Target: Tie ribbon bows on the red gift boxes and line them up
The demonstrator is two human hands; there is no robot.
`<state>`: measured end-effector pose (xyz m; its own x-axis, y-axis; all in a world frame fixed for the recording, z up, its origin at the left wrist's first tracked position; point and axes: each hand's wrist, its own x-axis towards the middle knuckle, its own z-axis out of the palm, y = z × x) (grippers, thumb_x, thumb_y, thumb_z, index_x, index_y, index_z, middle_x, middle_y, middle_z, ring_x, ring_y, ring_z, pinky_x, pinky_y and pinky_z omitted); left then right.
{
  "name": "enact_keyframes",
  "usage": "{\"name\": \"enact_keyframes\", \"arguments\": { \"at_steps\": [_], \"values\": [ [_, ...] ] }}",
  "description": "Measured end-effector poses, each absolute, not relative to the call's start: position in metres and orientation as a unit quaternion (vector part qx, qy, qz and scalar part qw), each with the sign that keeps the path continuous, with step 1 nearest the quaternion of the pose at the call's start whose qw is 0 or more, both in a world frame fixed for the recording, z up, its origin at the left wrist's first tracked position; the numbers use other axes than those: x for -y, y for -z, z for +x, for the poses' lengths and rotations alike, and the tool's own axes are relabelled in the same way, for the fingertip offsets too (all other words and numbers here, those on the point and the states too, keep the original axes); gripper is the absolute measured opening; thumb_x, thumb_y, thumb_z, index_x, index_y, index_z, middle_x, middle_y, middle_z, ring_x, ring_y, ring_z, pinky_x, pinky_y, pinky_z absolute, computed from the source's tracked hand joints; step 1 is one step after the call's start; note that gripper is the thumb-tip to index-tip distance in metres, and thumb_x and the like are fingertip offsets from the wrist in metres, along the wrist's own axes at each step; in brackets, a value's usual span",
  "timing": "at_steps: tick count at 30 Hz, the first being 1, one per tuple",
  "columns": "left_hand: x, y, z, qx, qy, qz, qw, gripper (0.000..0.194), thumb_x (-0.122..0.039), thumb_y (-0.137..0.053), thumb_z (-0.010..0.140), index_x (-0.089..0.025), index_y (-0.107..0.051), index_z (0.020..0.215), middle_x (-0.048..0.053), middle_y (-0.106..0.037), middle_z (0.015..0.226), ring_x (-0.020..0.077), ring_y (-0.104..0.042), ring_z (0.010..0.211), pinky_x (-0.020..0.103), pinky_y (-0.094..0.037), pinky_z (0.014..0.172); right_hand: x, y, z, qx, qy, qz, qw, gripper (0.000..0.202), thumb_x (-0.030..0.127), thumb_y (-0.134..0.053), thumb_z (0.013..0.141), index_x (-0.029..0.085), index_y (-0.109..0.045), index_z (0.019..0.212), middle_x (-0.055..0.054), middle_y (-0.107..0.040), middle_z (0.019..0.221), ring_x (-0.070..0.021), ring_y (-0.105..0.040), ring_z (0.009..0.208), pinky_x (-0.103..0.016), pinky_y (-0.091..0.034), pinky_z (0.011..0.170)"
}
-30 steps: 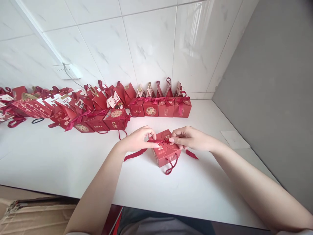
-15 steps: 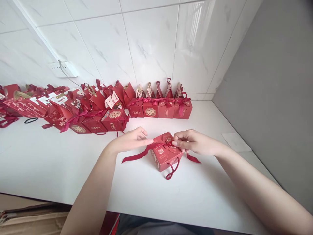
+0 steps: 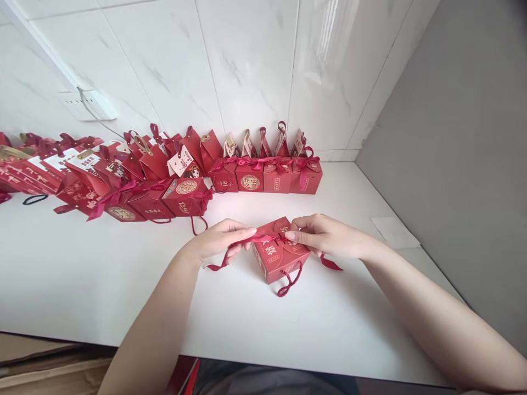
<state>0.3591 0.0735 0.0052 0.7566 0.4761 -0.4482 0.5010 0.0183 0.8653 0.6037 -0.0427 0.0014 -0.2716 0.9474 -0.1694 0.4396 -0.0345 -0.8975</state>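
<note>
Pinching ribbon point(image 3: 224, 259), left grip point(image 3: 250, 235) flanks red box point(image 3: 284, 260).

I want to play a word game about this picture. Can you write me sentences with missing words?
1. The ribbon across the box is ____ in colour.
2. The left hand holds the ribbon on the person's ____ side of the box.
3. The table under the box is ____ in colour.
4. The grey panel stands to the person's ____.

Missing words: red; left; white; right.
</note>
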Motion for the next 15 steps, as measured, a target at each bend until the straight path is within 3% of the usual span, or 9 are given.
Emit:
{"name": "enact_keyframes", "arguments": {
  "at_steps": [5,7,11,15],
  "values": [
    [-0.057,-0.004,0.375,-0.382,-0.059,0.727,0.567,0.038,-0.045,-0.044,0.092,-0.016,-0.059,0.071,-0.001,-0.054,0.052,0.0071,-0.038,0.035,0.023,-0.029,0.041,0.041,0.002,0.604,0.637,-0.466,-0.549,0.275,0.039,0.055,-0.053,0.091,0.020,-0.052,0.073,0.004,-0.049,0.062,-0.0100,-0.042,0.053,-0.024,-0.035,0.050],
    [-0.050,-0.003,0.382,-0.388,-0.098,0.754,0.521,0.041,-0.043,-0.040,0.093,-0.017,-0.057,0.066,-0.001,-0.050,0.051,0.0082,-0.038,0.039,0.024,-0.030,0.044,0.039,0.004,0.606,0.622,-0.499,-0.537,0.274,0.040,0.054,-0.052,0.091,0.020,-0.049,0.070,0.004,-0.046,0.057,-0.0102,-0.041,0.051,-0.025,-0.034,0.050],
    [-0.041,-0.002,0.391,-0.381,-0.167,0.826,0.381,0.041,-0.046,-0.054,0.086,-0.017,-0.048,0.059,-0.004,-0.037,0.054,0.0093,-0.033,0.053,0.024,-0.027,0.051,0.036,0.004,0.608,0.597,-0.548,-0.513,0.283,0.039,0.053,-0.053,0.090,0.020,-0.048,0.071,0.004,-0.044,0.056,-0.0102,-0.039,0.050,-0.025,-0.032,0.049],
    [-0.044,0.001,0.391,-0.366,-0.168,0.839,0.366,0.037,-0.042,-0.054,0.086,-0.017,-0.048,0.060,-0.004,-0.032,0.055,0.0090,-0.028,0.054,0.024,-0.025,0.053,0.037,0.002,0.608,0.624,-0.515,-0.517,0.279,0.038,0.049,-0.051,0.091,0.020,-0.045,0.067,0.005,-0.041,0.056,-0.0099,-0.035,0.051,-0.025,-0.030,0.049]
  ]
}}
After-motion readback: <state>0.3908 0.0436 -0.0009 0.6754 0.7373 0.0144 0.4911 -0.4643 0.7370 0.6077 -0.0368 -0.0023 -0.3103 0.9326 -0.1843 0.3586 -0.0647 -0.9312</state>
